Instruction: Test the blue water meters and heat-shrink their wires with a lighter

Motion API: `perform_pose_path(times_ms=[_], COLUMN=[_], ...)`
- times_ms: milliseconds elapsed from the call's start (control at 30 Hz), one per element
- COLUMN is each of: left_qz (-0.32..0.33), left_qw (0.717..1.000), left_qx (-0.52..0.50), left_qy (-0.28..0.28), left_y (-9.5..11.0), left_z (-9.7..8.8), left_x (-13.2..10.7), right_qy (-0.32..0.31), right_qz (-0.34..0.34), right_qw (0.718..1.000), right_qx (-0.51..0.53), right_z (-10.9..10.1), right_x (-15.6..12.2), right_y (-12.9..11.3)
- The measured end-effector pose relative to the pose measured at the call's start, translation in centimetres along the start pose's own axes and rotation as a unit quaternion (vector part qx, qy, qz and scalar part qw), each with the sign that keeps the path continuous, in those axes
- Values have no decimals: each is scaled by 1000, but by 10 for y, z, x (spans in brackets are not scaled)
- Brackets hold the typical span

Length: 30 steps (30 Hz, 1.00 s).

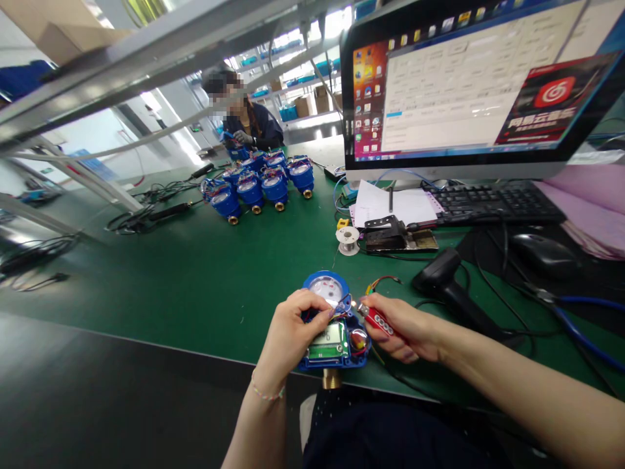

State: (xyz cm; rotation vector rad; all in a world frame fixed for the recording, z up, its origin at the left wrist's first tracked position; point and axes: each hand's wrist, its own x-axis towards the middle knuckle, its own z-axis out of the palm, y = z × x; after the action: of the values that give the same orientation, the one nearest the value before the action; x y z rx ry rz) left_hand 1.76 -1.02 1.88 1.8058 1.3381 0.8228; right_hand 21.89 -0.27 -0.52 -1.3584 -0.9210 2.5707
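A blue water meter [361, 358] lies at the table's front edge, with a round clear dial [326, 287], a green circuit board with a small display [328, 339], and a brass fitting [331, 379] toward me. My left hand [297, 322] rests over the meter, thumb and forefinger pinched on thin wires [338, 314] between dial and board. In my right hand [403, 326] is a red lighter [379, 322] with white lettering. Its metal end points at those wires from the right, close to the meter's rim. Whether there is a flame, I cannot tell.
Several blue meters [250, 189] stand farther back, near a co-worker [256, 124]. A solder spool [348, 241], barcode scanner [452, 286], mouse [544, 254], keyboard [498, 200] and blue-handled pliers [586, 326] lie to the right, below a monitor [469, 91]. Cables [146, 215] lie at left.
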Motion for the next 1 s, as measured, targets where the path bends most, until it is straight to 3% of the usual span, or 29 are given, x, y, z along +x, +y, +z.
perform_pose_path(times_ms=[367,1000], left_qz=[12,0], left_qw=[1000,1000], left_qx=[-13,-19], left_qy=[-9,-4], left_y=[3,1], left_z=[6,5], left_x=[-1,0], right_qy=[10,27], right_qz=[58,42], right_qw=[998,999], right_qx=[-35,8], right_z=[-2,3], right_x=[2,0], right_y=[-17,-14])
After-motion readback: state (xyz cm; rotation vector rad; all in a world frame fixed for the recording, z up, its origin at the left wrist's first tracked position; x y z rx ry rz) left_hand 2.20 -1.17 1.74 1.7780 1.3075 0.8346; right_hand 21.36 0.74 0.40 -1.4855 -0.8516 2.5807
